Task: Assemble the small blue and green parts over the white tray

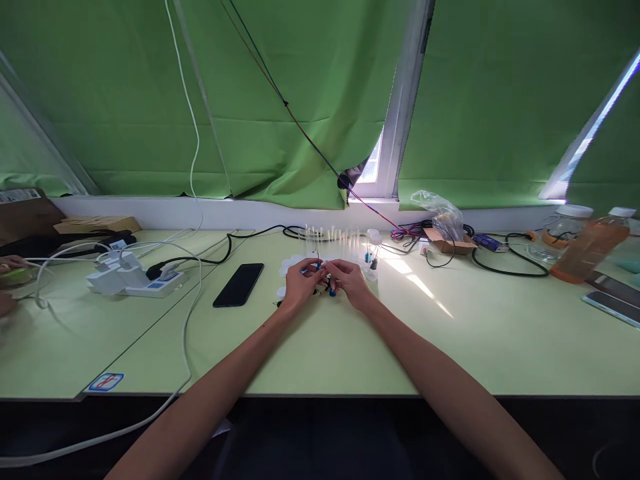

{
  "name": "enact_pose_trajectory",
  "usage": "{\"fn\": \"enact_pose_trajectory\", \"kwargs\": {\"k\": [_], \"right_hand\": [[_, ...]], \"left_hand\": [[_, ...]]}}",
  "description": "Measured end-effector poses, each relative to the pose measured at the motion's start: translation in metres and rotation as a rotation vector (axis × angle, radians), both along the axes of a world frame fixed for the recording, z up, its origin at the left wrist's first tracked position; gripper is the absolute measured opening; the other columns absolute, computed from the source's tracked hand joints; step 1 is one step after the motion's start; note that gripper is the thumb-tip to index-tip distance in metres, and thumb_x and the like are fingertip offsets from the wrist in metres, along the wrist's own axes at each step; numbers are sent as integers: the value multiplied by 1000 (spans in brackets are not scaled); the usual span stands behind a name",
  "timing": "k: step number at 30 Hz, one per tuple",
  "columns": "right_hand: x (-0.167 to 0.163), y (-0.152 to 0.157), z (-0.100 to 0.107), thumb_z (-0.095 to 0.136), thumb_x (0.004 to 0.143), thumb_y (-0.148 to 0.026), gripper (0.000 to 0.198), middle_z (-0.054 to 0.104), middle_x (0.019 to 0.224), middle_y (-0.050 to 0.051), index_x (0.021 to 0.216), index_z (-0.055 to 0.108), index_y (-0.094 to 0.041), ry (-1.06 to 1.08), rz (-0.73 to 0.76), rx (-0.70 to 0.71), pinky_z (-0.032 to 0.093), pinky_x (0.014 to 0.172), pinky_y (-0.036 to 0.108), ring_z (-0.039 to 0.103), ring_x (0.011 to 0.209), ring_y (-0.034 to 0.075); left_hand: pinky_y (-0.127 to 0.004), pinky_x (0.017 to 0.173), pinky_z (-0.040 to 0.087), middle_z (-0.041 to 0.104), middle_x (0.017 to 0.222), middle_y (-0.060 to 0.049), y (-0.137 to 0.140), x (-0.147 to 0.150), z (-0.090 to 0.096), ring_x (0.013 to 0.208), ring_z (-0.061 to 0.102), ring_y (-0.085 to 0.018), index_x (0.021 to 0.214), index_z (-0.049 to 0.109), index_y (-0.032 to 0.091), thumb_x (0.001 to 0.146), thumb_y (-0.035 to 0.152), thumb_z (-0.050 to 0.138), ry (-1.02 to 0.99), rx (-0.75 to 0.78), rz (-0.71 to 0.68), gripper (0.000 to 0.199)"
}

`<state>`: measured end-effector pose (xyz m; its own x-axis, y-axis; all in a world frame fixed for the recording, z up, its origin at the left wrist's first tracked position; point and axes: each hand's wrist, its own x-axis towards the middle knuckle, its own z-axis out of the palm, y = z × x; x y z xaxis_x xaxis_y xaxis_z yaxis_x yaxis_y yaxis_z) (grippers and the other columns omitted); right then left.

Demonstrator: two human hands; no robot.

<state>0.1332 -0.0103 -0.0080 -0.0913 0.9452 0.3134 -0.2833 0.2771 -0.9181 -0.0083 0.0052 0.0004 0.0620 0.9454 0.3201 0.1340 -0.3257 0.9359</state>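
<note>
Near the back edge of the table (320, 360), the left hand (300, 281) pinches a small blue bit (319, 265), the right hand (353, 280) presses its fingertips together beside it, and another blue piece (333, 292) seems left.

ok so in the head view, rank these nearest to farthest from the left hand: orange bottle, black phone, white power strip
From the left hand:
1. Black phone, just to its left
2. White power strip, farther left, past the phone
3. Orange bottle, far over to the right
</note>
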Motion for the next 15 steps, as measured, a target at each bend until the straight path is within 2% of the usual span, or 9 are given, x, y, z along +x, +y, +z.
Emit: {"fn": "enact_pose_trajectory", "kwargs": {"k": [5,15], "right_hand": [[1,1,-1,74,70,-52,36,60,62,0,78,72,-18,13,16,1,36,43,24,46,46,8],[0,1,-1,73,72,-52,35,62,67,0,76,72,-17,26,9,-8,36,42,23,47,46,7]], "left_hand": [[-28,53,51,65,70,-3,2,0,-3,58,67,-20,91,68,15,63,47,80,-24,3,-23,44],[-29,54,51,63,68,-2,1,1,-3,58,67,-20,91,67,14,60,46,81,-51,-19,-20,46]]}}
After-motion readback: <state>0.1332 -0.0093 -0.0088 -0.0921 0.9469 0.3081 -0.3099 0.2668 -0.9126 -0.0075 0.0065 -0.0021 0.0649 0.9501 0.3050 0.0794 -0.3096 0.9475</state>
